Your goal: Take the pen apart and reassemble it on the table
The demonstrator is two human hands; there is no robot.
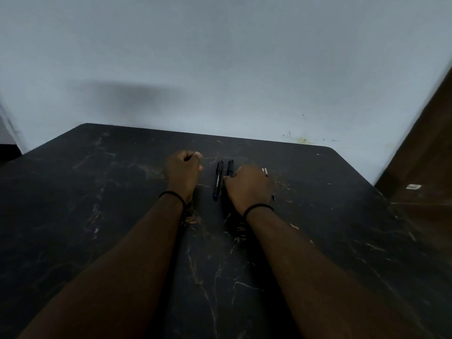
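Observation:
Two black pens lie side by side on the dark marble table, pointing away from me. The left pen lies free between my hands. The second pen is partly covered by my right hand, which rests over it with fingers curled; whether it grips the pen is unclear. A pale pinkish pen part sticks out from behind that hand on its right. My left hand rests on the table to the left of the pens, loosely fisted with nothing visible in it.
A pale wall stands right behind the table's far edge. A brown wooden panel rises at the right. Both wrists wear black bands.

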